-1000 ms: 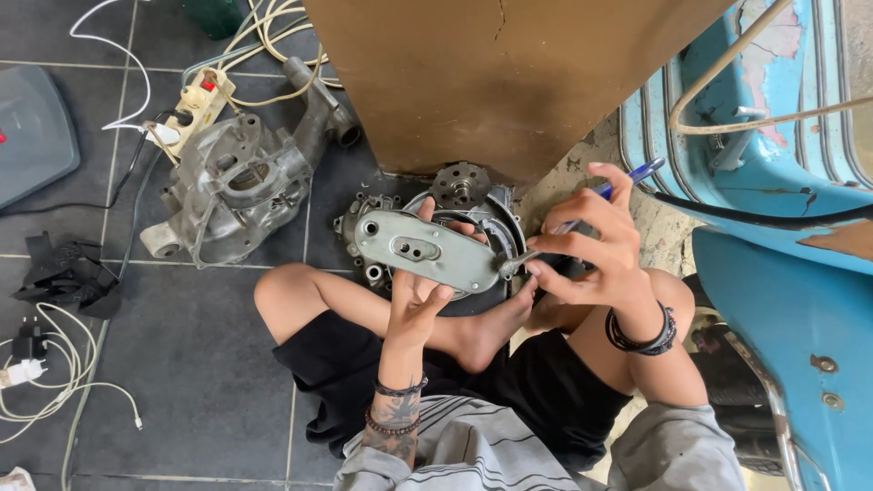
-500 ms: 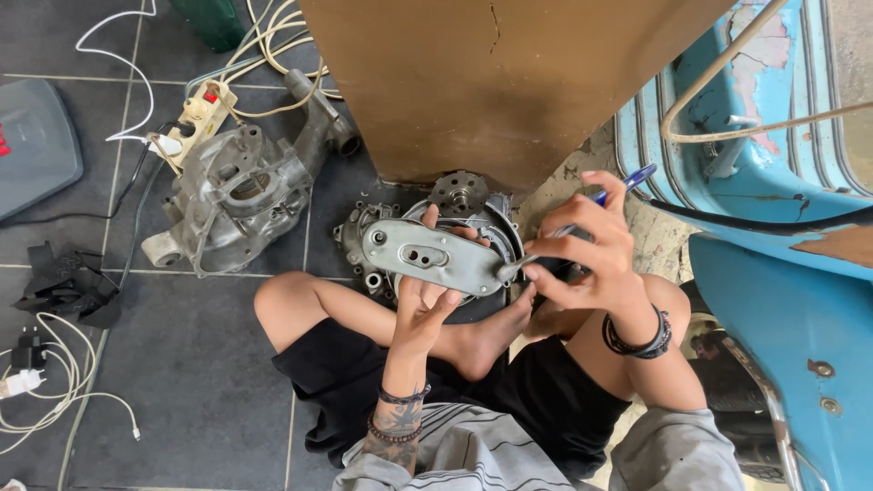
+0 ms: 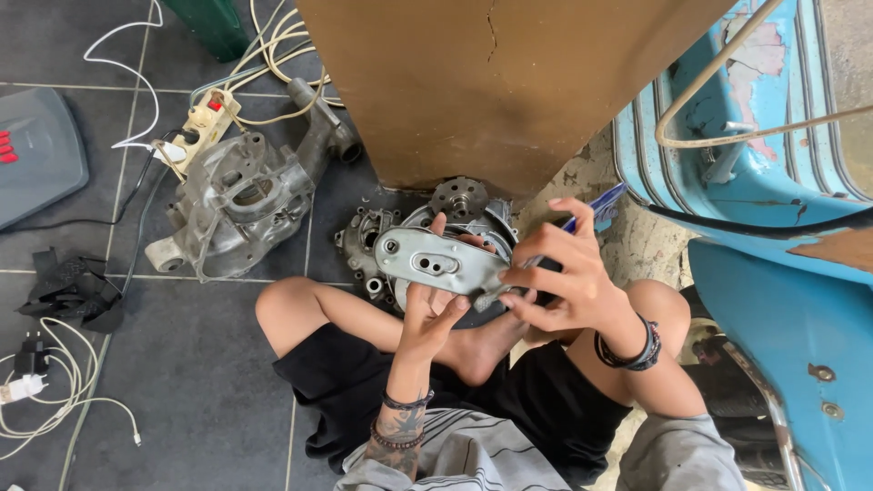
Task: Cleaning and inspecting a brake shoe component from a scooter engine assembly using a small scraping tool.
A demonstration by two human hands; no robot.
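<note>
A dark grey tiled floor (image 3: 191, 382) carries everything here, its pale grout lines running across the left half. The person sits cross-legged on it near the middle of the lower edge. The left hand (image 3: 435, 314) is curled from below around an oblong grey metal cover plate (image 3: 436, 264), fingers closed on its lower edge and the thumb up its face, so the plate is held flat above the lap. The right hand (image 3: 559, 273) is closed around a blue-handled tool (image 3: 596, 207), its working end meeting the plate's right end; the tip itself is hidden by the fingers. Directly beneath the plate, on the floor against a brown block (image 3: 509, 82), lies a round engine assembly (image 3: 418, 227). A larger grey engine casing (image 3: 236, 205) rests to the upper left, with a cream power strip (image 3: 207, 123) and white cables (image 3: 273, 45) just beyond it. A black rag (image 3: 73, 289) and a white charger lead (image 3: 55, 391) lie by the left edge. A blue scooter body (image 3: 773, 300) closes off the right side; the open floor is at the lower left.
</note>
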